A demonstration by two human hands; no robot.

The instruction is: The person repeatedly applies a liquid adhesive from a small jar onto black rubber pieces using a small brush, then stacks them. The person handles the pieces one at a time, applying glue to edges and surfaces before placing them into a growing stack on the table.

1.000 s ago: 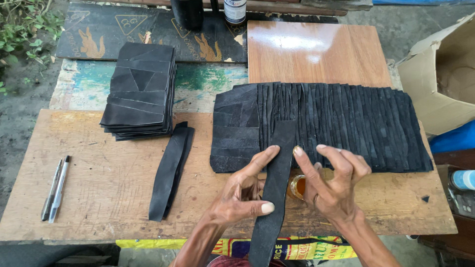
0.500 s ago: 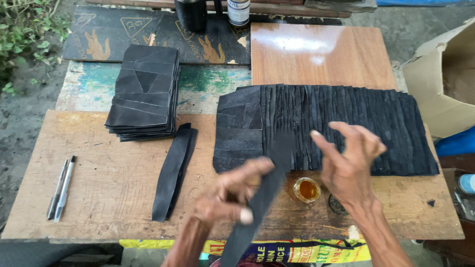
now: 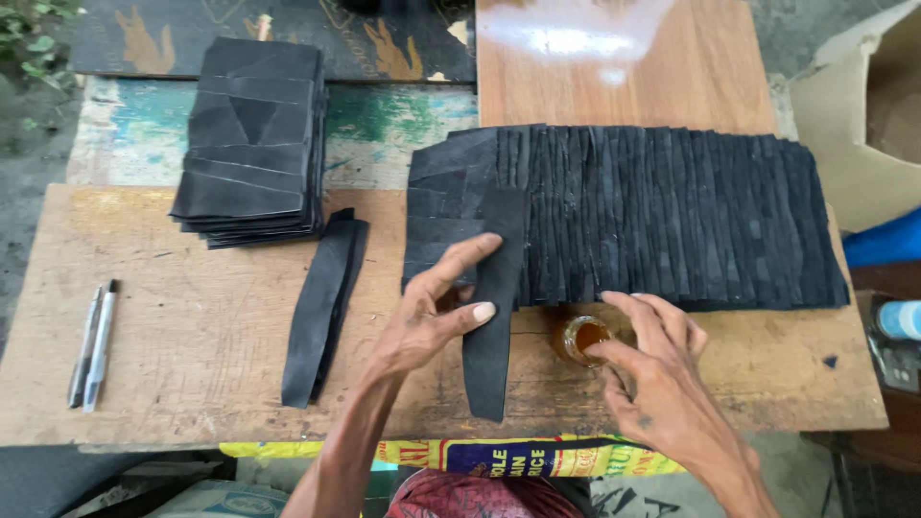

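Note:
My left hand (image 3: 436, 312) presses a long black strip (image 3: 494, 326) flat against the left end of a wide sheet of overlapping black strips (image 3: 662, 216) on a wooden board (image 3: 182, 336). My thumb and fingers lie on the strip. My right hand (image 3: 652, 369) reaches to a small open jar of amber liquid (image 3: 580, 338) just below the sheet, fingertips at its rim. Two more black strips (image 3: 321, 302) lie loose to the left.
A stack of black cut pieces (image 3: 251, 144) sits at the back left. Two pens (image 3: 91, 343) lie near the board's left edge. A glossy wooden panel (image 3: 614, 58) is behind the sheet; a cardboard box (image 3: 863, 115) stands at the right.
The strip, held lifted and slanted a moment ago, now lies straight on the sheet's left end under my left hand. My right hand has dropped from above the sheet to the jar.

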